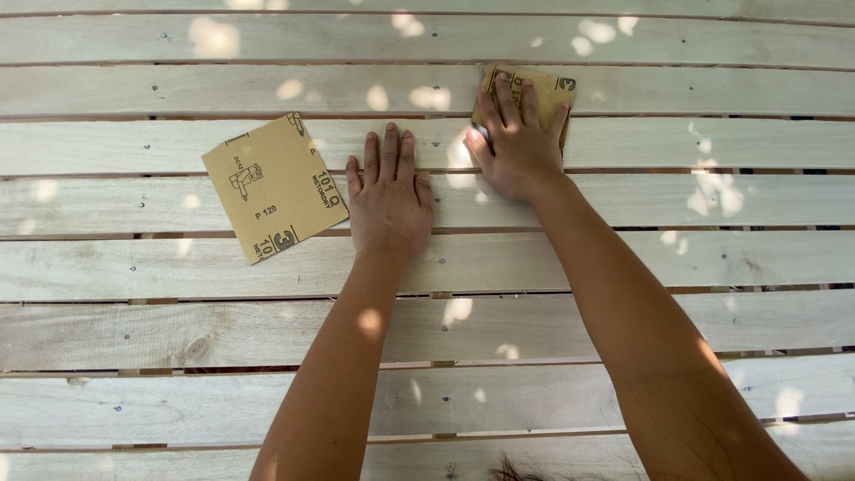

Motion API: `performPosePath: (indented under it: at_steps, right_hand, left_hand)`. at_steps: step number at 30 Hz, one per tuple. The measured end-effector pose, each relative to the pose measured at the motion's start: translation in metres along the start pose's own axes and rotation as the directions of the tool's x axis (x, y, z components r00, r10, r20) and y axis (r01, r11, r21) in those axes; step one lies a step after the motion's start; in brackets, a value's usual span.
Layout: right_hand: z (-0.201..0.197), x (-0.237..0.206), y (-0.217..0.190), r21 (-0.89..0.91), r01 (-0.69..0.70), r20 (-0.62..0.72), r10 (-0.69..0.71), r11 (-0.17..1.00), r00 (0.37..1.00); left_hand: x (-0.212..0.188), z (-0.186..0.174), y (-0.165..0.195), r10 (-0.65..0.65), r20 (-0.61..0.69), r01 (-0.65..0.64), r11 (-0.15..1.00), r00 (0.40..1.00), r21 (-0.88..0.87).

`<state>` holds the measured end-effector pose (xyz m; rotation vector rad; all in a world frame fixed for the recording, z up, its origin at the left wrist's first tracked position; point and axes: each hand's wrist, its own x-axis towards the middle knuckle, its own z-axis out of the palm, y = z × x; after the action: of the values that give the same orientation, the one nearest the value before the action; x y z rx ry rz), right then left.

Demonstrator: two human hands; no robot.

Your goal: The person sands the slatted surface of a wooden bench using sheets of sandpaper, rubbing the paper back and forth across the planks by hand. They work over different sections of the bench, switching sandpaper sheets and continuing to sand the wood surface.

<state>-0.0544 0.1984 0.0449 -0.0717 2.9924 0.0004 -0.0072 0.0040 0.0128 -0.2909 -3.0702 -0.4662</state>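
Slatted boards (623, 258); right hand (517, 147) flat on sandpaper (534, 93).

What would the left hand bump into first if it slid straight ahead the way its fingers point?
Probably nothing. The left hand lies flat on the wooden planks, fingers pointing up the picture. Ahead are only bare planks; the loose sandpaper sheet lies to its left, the right hand off right.

Two sandpaper sheets (273, 186), two hands (388, 200)
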Motion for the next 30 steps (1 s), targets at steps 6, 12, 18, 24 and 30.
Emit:
performPosePath:
  at_steps: [6, 12, 18, 24, 30]
  right_hand:
    - [0.007, -0.011, 0.006, 0.059, 0.055, 0.031, -0.057, 0.997, 0.998]
    - [0.030, -0.174, -0.004, -0.110, 0.249, 0.054, -0.245, 0.962, 0.968]
    - [0.019, -0.093, 0.003, -0.078, 0.171, 0.021, -0.169, 0.982, 0.985]
    - [0.001, 0.043, 0.000, 0.024, 0.032, -0.021, -0.032, 0.999, 0.999]
    - [0.025, -0.055, -0.005, 0.018, 0.188, -0.030, -0.187, 0.982, 0.982]
  left_hand:
    - [0.001, 0.001, 0.005, -0.026, 0.071, 0.022, 0.998, 0.997, 0.067]
    - [-0.007, 0.002, 0.030, -0.112, 0.087, 0.107, 0.992, 0.990, 0.059]
    - [-0.010, 0.001, 0.032, -0.127, 0.088, 0.126, 0.992, 0.988, 0.015]
    - [-0.007, 0.000, 0.030, -0.129, 0.051, 0.130, 0.991, 0.990, -0.012]
    - [-0.010, 0.002, 0.031, -0.125, 0.045, 0.125, 0.992, 0.991, -0.006]
